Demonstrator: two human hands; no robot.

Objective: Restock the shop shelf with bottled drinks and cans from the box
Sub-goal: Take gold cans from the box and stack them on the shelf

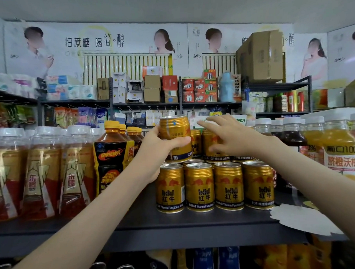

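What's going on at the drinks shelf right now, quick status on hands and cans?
Left hand gripping gold can, held above front row of cans. Right hand on a second-tier can. Nothing blocking the stack.

You are facing a dark shelf [135, 221]. Standing on it in the middle is a near row of four gold cans [214, 186], upright and side by side, with more cans stacked on top behind them. To the left stand yellow-capped dark bottles [111, 155], and farther left, white-capped amber bottles [42, 172]. At the right stand orange juice bottles [341, 149]. A white paper tag [304, 220] lies at the near right edge.
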